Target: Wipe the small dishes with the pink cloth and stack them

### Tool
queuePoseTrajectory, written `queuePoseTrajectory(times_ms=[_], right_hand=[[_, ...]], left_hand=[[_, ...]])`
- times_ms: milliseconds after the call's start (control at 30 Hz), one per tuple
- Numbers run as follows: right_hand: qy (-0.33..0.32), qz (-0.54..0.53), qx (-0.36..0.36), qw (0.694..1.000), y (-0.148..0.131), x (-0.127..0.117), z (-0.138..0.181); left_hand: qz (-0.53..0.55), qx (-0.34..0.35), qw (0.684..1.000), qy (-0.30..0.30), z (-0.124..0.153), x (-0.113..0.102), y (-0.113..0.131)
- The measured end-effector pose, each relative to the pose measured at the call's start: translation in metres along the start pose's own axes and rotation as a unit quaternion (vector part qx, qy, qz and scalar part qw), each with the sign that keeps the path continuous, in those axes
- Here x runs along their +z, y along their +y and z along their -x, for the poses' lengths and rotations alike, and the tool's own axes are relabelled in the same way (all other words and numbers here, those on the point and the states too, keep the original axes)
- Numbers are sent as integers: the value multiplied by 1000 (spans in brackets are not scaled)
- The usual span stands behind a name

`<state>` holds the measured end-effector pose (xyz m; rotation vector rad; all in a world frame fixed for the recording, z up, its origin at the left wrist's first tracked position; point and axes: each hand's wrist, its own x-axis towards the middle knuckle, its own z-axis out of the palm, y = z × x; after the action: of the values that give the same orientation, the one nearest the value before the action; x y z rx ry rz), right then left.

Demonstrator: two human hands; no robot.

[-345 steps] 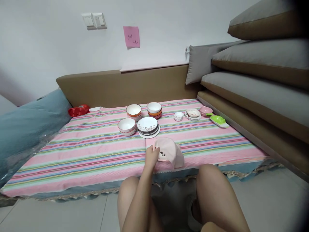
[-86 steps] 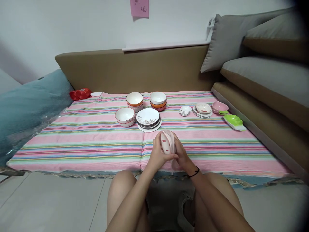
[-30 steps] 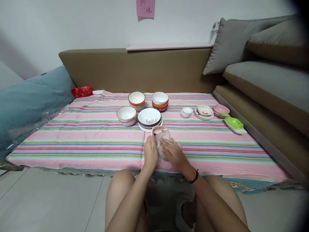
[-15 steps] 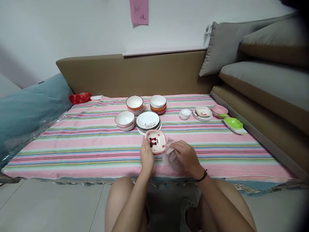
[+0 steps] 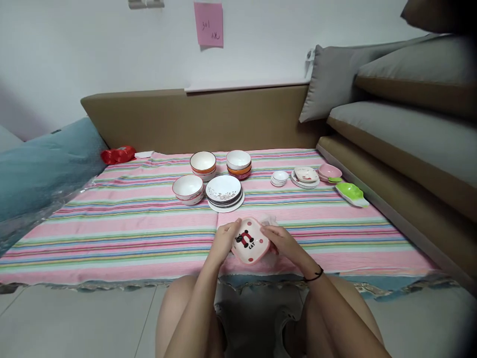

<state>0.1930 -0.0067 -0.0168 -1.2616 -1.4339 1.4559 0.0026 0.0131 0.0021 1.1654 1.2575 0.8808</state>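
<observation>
I hold a small square pink dish [image 5: 250, 241] with a black cat picture, tilted toward me, above the near edge of the striped cloth [image 5: 130, 233]. My left hand [image 5: 224, 239] grips its left rim, fingers curled. My right hand [image 5: 280, 240] closes on the right rim, and a pale pink wiping cloth [image 5: 269, 219] peeks out behind those fingers. Beyond the dish stands a stack of plates [image 5: 224, 192].
White bowls [image 5: 188, 189], two stacks of orange-rimmed bowls [image 5: 203, 164], small saucers [image 5: 279, 178], a plate stack [image 5: 305, 176], a pink bowl [image 5: 330, 172] and a green dish [image 5: 351, 193] sit further back. A teal pillow [image 5: 40, 164] lies left; sofa cushions [image 5: 402, 124] rise right.
The dish has come off the cloth toward me and tilted up. My right hand has moved from the crumpled wiping cloth onto the dish's right edge. The camera has shifted slightly.
</observation>
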Motion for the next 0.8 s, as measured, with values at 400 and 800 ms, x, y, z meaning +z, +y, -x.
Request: queuePoseTrajectory(times_ms=[400,800], right_hand=[[139,-81,-56,985,0,-1,-5],[110,-162,-37,980,4,28,-8]], left_hand=[[71,-7,997,13,-6,9,2],[70,144,983,94,-11,13,-13]])
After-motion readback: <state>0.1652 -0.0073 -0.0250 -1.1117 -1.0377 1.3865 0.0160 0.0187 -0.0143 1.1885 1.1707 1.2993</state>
